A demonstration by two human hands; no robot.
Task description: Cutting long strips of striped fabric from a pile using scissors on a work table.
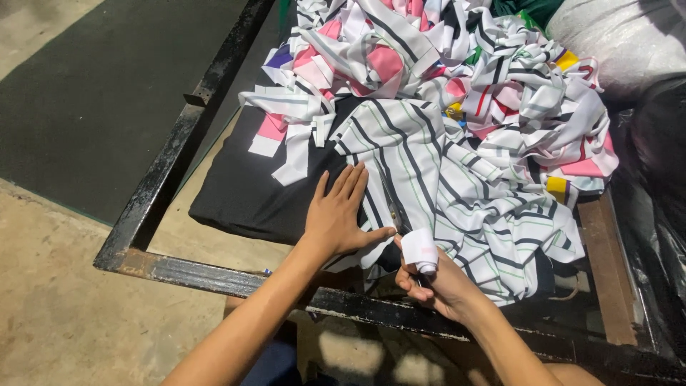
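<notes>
The striped shirt (429, 171) lay spread on a black cloth (250, 193) within the metal frame (164, 179). The left hand (339, 211) pressed it flat, fingers open; the right hand (429, 282) pinched a white tag (419, 250). Likely tagging or trimming, needing a steady hold. Any tool in the right hand was hidden. Scraps (443, 64) lay piled beyond.

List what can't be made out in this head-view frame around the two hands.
- What the right hand pinches besides the small white fabric piece: its curled fingers hide any tool.
- The cloth under the left hand: the palm covers that part of the striped shirt.
- The black fabric: its far end is buried by the scrap pile.
- The white sack: cut off by the top and right edges.
</notes>
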